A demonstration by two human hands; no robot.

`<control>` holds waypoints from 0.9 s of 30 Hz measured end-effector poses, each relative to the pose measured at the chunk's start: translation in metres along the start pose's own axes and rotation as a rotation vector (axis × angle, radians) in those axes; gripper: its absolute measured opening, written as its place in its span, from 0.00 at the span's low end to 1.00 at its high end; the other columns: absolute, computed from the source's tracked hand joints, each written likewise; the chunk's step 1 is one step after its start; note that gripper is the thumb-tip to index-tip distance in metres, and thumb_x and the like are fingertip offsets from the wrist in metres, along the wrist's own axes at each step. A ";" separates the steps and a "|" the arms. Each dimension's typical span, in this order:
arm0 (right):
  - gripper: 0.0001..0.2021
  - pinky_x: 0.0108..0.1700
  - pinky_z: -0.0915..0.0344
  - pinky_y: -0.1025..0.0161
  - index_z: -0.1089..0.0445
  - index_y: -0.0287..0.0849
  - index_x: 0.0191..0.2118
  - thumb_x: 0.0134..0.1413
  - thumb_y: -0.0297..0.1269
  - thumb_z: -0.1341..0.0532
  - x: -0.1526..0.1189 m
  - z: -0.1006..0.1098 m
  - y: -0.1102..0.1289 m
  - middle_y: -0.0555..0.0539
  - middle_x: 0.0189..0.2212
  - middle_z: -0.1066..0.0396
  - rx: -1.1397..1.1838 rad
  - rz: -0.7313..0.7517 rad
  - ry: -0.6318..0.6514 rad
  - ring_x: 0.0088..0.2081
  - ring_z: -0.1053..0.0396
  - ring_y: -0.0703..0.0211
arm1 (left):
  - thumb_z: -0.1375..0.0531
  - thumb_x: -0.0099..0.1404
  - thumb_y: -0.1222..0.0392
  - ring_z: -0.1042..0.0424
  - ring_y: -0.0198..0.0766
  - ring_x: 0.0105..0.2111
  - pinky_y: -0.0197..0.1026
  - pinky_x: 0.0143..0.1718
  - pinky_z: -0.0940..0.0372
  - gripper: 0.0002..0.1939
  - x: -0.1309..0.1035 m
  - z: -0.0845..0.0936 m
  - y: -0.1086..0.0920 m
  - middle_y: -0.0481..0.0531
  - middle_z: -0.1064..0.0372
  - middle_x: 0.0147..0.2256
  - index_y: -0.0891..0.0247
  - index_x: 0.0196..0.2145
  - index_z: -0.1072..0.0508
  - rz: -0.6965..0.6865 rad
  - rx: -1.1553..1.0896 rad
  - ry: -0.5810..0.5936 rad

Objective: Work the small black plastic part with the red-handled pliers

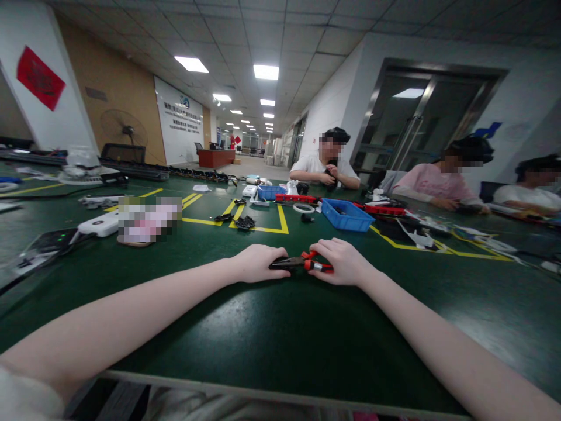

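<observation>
A pair of pliers (298,262) with red and black handles is held low over the green table (263,333). My right hand (344,261) is closed around its handles, which are spread apart. On the other side, my left hand (259,263) pinches a small dark piece at the jaws, thumb above and fingers below. The piece is mostly hidden by the fingers and the jaws, so its shape cannot be made out. Several small black parts (244,223) lie on the table beyond my left hand.
A blue bin (346,215) stands beyond my right hand, near a white ring (303,208). At the left lie a phone (149,221), a white power strip (100,224) and cables. Three people sit across the table at the right. Yellow tape marks the tabletop.
</observation>
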State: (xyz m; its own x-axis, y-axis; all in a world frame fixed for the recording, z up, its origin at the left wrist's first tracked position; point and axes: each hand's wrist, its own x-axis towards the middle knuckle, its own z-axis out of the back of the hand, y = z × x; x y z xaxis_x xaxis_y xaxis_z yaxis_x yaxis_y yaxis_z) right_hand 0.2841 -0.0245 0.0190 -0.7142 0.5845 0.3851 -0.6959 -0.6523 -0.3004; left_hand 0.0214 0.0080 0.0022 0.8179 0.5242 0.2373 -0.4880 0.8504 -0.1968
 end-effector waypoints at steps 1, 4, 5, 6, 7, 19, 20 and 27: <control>0.20 0.36 0.41 0.58 0.32 0.38 0.44 0.55 0.51 0.41 0.000 0.000 0.000 0.41 0.36 0.28 0.000 0.003 -0.003 0.33 0.32 0.54 | 0.44 0.66 0.44 0.26 0.45 0.37 0.38 0.33 0.38 0.19 0.000 0.000 0.000 0.53 0.26 0.40 0.60 0.45 0.33 0.000 0.001 0.000; 0.20 0.36 0.41 0.58 0.32 0.38 0.44 0.55 0.51 0.42 0.001 -0.001 0.002 0.41 0.35 0.28 0.006 0.006 -0.010 0.33 0.31 0.55 | 0.44 0.66 0.43 0.26 0.44 0.37 0.38 0.32 0.38 0.19 0.000 0.000 0.000 0.53 0.26 0.39 0.60 0.45 0.33 0.003 0.000 0.007; 0.20 0.36 0.41 0.58 0.32 0.39 0.44 0.55 0.51 0.42 0.001 -0.001 0.003 0.41 0.35 0.28 0.010 0.005 -0.011 0.33 0.31 0.55 | 0.44 0.66 0.43 0.26 0.44 0.36 0.38 0.32 0.38 0.19 0.000 0.000 0.000 0.53 0.26 0.39 0.60 0.45 0.33 0.006 0.000 0.009; 0.20 0.36 0.41 0.58 0.32 0.39 0.44 0.55 0.51 0.42 0.001 -0.001 0.003 0.41 0.35 0.28 0.012 0.002 -0.013 0.33 0.31 0.54 | 0.44 0.66 0.43 0.26 0.44 0.36 0.38 0.32 0.38 0.19 0.000 0.001 -0.001 0.53 0.26 0.39 0.60 0.45 0.33 0.010 -0.002 0.011; 0.19 0.36 0.41 0.58 0.32 0.39 0.44 0.55 0.51 0.42 0.001 -0.001 0.003 0.41 0.35 0.28 0.011 0.001 -0.014 0.33 0.31 0.54 | 0.44 0.66 0.43 0.26 0.44 0.36 0.37 0.32 0.39 0.19 0.000 0.001 -0.001 0.53 0.26 0.39 0.60 0.45 0.33 0.012 -0.002 0.013; 0.20 0.37 0.41 0.58 0.32 0.39 0.44 0.55 0.51 0.42 0.000 0.003 0.000 0.41 0.35 0.28 -0.007 0.006 0.006 0.32 0.32 0.54 | 0.45 0.66 0.43 0.27 0.43 0.35 0.37 0.31 0.40 0.19 0.000 0.002 -0.001 0.53 0.26 0.38 0.61 0.45 0.32 -0.002 0.005 0.021; 0.20 0.37 0.41 0.58 0.32 0.39 0.44 0.55 0.50 0.42 0.000 0.003 0.001 0.41 0.35 0.28 -0.007 0.008 0.004 0.33 0.32 0.54 | 0.45 0.66 0.43 0.27 0.43 0.35 0.37 0.31 0.40 0.19 0.000 0.001 0.000 0.53 0.26 0.38 0.61 0.45 0.32 -0.002 0.004 0.018; 0.20 0.37 0.42 0.58 0.32 0.38 0.44 0.55 0.51 0.42 0.000 0.003 0.004 0.41 0.36 0.28 -0.020 0.009 -0.012 0.32 0.32 0.55 | 0.44 0.66 0.43 0.27 0.43 0.36 0.37 0.32 0.39 0.19 0.000 0.000 0.002 0.52 0.26 0.38 0.60 0.44 0.32 -0.008 -0.004 0.007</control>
State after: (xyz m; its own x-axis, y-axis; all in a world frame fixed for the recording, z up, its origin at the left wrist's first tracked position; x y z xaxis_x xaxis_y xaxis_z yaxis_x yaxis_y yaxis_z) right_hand 0.2810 -0.0285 0.0204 -0.7192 0.5733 0.3925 -0.6912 -0.6472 -0.3214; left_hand 0.0209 0.0094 0.0016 0.8236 0.5174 0.2325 -0.4807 0.8542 -0.1983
